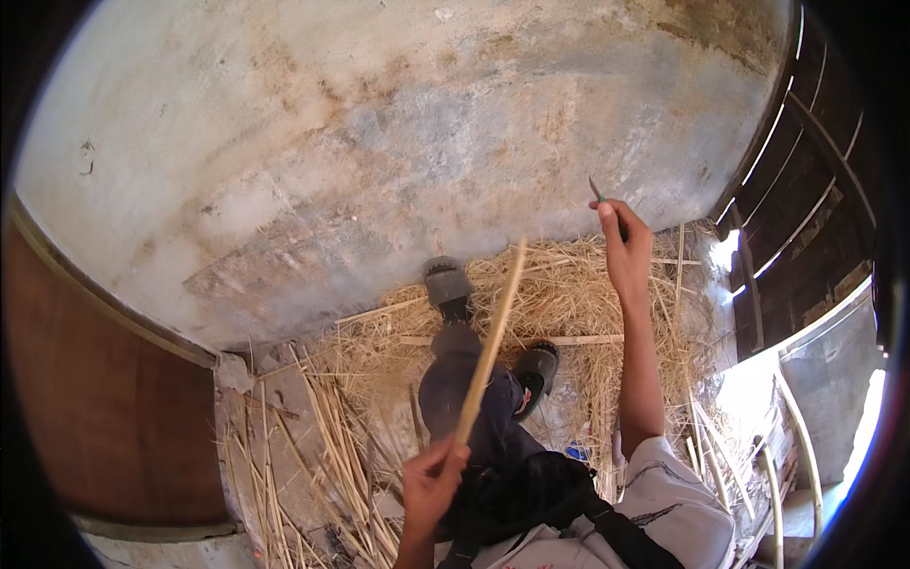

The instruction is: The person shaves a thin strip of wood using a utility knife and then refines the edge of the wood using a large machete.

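My left hand (pixel 434 479), low in the middle, is closed around the lower end of a pale strip, perhaps split bamboo (pixel 493 346). The strip slants up and to the right in front of my legs, its far end free in the air. My right arm reaches out ahead. In my right hand (pixel 626 242) is a small knife (pixel 595 190), its thin dark blade pointing up toward the wall and its handle mostly hidden by my fingers. Blade and strip are well apart.
Straw-like shavings (pixel 559 275) cover the floor by the stained wall (pixel 379 152). Several long pale strips (pixel 332 427) lie to my left, near a brown panel (pixel 114 379). Dark slats (pixel 806 190) line the right side. My shoes (pixel 537 370) are among the shavings.
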Action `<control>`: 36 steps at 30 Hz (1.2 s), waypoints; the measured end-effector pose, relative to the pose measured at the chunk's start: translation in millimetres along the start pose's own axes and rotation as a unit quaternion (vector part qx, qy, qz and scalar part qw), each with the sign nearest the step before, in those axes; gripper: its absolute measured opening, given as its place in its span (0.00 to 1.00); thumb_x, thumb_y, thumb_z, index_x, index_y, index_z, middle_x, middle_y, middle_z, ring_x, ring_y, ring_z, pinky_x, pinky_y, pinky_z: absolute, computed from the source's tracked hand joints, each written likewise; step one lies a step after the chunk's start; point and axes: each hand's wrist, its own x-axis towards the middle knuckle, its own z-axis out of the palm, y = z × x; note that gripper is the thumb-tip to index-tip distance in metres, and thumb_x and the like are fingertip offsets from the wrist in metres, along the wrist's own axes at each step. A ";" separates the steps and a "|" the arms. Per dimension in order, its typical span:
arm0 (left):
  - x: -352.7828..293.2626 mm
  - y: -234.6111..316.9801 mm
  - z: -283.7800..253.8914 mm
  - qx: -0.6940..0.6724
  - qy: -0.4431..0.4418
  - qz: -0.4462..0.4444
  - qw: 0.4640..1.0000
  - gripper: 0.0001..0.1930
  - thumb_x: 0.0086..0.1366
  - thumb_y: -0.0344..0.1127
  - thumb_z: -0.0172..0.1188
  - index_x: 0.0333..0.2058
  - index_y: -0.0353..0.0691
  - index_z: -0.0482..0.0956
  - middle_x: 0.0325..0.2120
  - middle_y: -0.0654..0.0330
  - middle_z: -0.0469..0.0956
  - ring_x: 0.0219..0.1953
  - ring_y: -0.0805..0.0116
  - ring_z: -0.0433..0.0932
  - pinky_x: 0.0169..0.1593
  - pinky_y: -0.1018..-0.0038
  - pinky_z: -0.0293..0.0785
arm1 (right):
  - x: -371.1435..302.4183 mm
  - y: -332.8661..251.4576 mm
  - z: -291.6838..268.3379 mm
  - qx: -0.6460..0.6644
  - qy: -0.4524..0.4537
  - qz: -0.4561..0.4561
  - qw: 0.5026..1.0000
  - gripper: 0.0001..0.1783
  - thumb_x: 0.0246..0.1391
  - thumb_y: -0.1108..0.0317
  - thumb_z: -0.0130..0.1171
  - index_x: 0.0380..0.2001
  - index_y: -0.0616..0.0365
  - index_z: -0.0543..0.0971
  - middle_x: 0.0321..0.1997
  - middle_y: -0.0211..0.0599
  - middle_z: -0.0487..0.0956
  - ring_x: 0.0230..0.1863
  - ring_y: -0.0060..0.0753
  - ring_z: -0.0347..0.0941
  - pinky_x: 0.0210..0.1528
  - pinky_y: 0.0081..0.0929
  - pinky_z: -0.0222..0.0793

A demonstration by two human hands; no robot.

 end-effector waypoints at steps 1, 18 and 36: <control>3.3 2.6 4.2 -0.018 0.022 -0.002 1.000 0.17 0.70 0.29 0.68 0.56 0.36 0.85 0.33 0.68 0.81 0.24 0.85 0.71 0.27 0.83 0.65 | -11.2 -3.4 -2.6 0.016 -0.021 -0.025 0.999 0.20 0.70 0.51 0.58 0.47 0.57 0.86 0.24 0.31 0.77 0.26 0.21 0.68 0.28 0.29 0.63; 28.6 42.6 27.4 0.018 0.056 0.188 0.980 0.16 0.66 0.22 0.69 0.53 0.29 0.84 0.26 0.69 0.71 0.28 0.84 0.65 0.30 0.82 0.59 | -129.3 -57.7 18.2 0.086 -0.203 -0.333 0.917 0.18 0.48 0.53 0.77 0.38 0.52 0.86 0.26 0.29 0.79 0.21 0.35 0.75 0.22 0.32 0.68; 37.0 41.2 29.4 0.073 0.043 0.216 0.973 0.11 0.71 0.26 0.65 0.50 0.30 0.85 0.26 0.67 0.74 0.22 0.86 0.68 0.23 0.84 0.61 | -123.6 -65.5 18.0 0.027 -0.147 -0.344 0.927 0.17 0.48 0.53 0.77 0.36 0.50 0.86 0.21 0.25 0.74 0.19 0.32 0.74 0.22 0.31 0.68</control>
